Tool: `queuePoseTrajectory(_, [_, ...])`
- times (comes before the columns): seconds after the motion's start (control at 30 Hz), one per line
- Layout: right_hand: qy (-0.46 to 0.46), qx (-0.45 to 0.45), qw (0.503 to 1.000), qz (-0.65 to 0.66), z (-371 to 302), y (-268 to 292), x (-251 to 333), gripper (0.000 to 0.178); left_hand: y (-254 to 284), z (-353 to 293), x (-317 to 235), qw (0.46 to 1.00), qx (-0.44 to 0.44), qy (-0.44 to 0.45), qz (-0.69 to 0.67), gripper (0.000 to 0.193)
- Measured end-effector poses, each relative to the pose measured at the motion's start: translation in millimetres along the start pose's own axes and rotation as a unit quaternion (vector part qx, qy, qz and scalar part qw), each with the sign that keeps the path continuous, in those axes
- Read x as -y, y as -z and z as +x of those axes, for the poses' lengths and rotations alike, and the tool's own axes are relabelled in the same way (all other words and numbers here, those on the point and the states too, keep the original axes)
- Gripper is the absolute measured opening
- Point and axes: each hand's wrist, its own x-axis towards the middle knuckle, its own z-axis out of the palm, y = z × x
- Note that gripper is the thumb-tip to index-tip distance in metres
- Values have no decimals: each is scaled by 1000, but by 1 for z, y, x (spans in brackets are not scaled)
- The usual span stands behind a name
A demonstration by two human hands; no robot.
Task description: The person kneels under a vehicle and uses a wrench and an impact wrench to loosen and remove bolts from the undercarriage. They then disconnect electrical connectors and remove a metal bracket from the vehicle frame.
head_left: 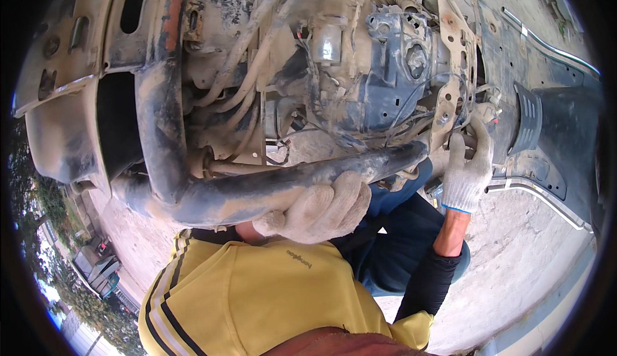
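Observation:
A thick, dusty dark frame tube [308,179] runs across in front of me, part of a vehicle's stripped chassis. My left hand [321,209], in a pale knitted glove, is wrapped over its near side. In a matching glove with a blue cuff edge, my right hand [466,169] reaches up beside a metal bracket with holes [448,92]. Its fingers are bent together among thin wires and a small fitting [491,96]; what lies between the fingertips is hidden. Beyond the tube sits a dirty engine with a dark blue-grey cover [392,80].
Bent, dust-covered hoses [247,73] pass left of the engine. A large metal panel with slots [71,41] stands at the far left. To the right lies a dark floor panel [559,124] with a pale sill strip [540,195]. Concrete ground [514,253] shows below.

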Motion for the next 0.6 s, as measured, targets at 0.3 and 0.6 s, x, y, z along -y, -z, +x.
queuePoseTrajectory(0.3, [111, 30, 992, 46, -10, 4, 36, 35, 19, 9, -2, 995, 92, 15, -18, 10])
queuePoseTrajectory(0.6, [296, 124, 947, 28, -17, -8, 57, 22, 16, 20, 15, 996, 58, -19, -66, 13])
